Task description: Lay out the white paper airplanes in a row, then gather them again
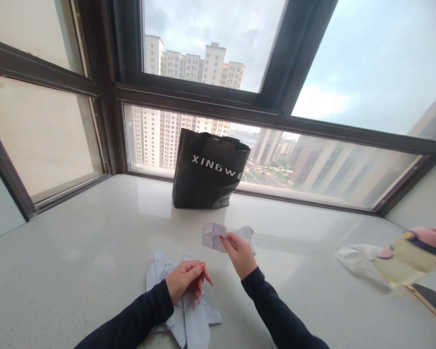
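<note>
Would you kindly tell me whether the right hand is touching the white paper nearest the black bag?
Touching: the head view shows the right hand pinching the edge of the white paper between thumb and fingers.

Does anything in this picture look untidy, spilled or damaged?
Nothing looks spilled. The papers beneath the left hand lie in a loose, overlapping heap, which looks untidy; the paper in the right hand is creased, not flat. At the right, a crumpled white sheet lies beside the bottle.

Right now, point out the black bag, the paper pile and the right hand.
Black bag (pixel 205 186), head view: front, below the lettering.
Paper pile (pixel 197 324), head view: strip nearest the camera.
Right hand (pixel 241 254), head view: back of it.
</note>
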A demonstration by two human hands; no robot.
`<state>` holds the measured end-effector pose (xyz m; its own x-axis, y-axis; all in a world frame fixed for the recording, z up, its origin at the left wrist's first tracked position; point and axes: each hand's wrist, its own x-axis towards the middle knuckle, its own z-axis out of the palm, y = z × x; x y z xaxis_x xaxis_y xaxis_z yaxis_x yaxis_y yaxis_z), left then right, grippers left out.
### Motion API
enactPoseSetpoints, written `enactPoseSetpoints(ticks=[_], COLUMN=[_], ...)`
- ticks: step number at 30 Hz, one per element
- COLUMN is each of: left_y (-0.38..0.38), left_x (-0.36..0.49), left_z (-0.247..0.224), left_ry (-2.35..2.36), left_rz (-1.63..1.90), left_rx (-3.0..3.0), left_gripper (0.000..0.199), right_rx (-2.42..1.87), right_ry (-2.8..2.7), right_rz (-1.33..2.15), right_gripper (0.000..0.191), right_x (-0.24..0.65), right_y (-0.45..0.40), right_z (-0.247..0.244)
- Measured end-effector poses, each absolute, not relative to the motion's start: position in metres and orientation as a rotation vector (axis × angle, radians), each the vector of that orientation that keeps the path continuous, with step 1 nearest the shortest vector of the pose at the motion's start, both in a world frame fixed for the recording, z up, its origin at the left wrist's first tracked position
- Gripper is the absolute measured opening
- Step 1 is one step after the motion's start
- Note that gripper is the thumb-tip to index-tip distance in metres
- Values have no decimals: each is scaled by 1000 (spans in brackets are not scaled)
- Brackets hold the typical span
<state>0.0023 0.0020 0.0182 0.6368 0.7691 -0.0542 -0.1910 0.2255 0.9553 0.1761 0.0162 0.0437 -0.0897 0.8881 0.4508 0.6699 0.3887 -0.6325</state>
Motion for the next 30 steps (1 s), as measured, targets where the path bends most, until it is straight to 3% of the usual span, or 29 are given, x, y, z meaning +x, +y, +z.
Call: enactPoseSetpoints(ticks=[8, 11, 15, 21, 26, 30], left_y=[-1, 0, 8, 23, 34, 39], left_x=[1, -2, -7, -18, -31, -35], left_z=[27, 30, 35, 49, 61, 60], left_ry=[602, 602, 615, 619, 611, 613], left_rz=[815, 908, 1164, 1366, 1443, 1462], left_rx=[969, 894, 734, 679, 693, 718], left_gripper=[51, 42, 31, 25, 24, 25], right_rx=[-1126, -1173, -1292, -1424, -1496, -1429], right_ry=[-1327, -1268, -1546, -2068, -1953, -1955], right_rz=[1005, 783, 478, 359, 450, 305], right_gripper=[35, 35, 19, 37, 7, 12], right_x=[158, 152, 152, 139, 143, 149], right_y=[-28, -34, -43, -55, -47, -43], right_z=[32, 28, 32, 29, 23, 31])
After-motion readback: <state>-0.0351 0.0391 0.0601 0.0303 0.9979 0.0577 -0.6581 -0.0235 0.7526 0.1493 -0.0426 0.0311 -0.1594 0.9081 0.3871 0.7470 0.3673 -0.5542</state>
